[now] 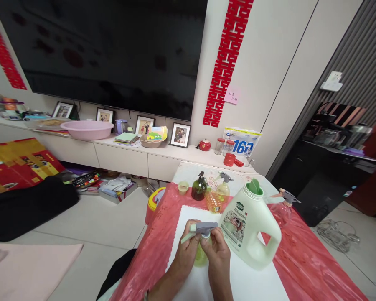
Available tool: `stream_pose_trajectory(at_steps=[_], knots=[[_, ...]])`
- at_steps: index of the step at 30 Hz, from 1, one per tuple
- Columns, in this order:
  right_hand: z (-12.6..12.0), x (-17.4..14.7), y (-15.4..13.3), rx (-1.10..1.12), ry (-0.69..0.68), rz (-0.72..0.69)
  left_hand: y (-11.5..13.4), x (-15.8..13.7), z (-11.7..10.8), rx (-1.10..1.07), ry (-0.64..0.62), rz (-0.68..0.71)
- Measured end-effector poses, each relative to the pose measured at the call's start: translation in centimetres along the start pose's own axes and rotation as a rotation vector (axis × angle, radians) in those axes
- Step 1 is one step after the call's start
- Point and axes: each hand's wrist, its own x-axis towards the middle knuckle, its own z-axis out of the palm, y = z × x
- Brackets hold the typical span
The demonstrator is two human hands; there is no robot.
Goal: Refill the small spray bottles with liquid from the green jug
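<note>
A spray bottle (pixel 201 258) with yellow-green contents stands upright on a white mat (pixel 250 284), between my two hands. My left hand (pixel 185 253) is closed about its grey trigger head (pixel 206 227) and neck from the left. From the right, the fingers of my right hand (pixel 219 256) are wrapped round the neck, the thumb just under the head. Part of the bottle is hidden behind my hands. Close to my right hand stands a big pale-green jug (pixel 253 234) with a handle and a picture label; a green scoop-like piece (pixel 255 185) sits in its mouth.
Behind my hands are an orange-tinted bottle (pixel 213 201), a clear spray bottle (pixel 223 190), a dark green spray bottle (pixel 199 189) and a small cup (pixel 183 187). A pinkish spray bottle (pixel 283 211) stands right of the jug. Red plastic (pixel 313 255) covers the table.
</note>
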Motion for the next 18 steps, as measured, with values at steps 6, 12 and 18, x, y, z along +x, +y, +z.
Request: stream_pose_trajectory(at_steps=[6,12,18], knots=[[0.7,-0.4,0.4,0.016,0.043,0.046,-1.0,-0.8,-1.5,-0.103,0.035,-0.034],[1.1,-0.9,1.6,0.017,0.131,0.053,-1.6,-0.3,0.1,-0.287,-0.127,-0.006],[1.1,-1.0,1.0,-0.004,0.094,0.032,-1.8,0.3,0.6,-0.326,-0.139,-0.017]])
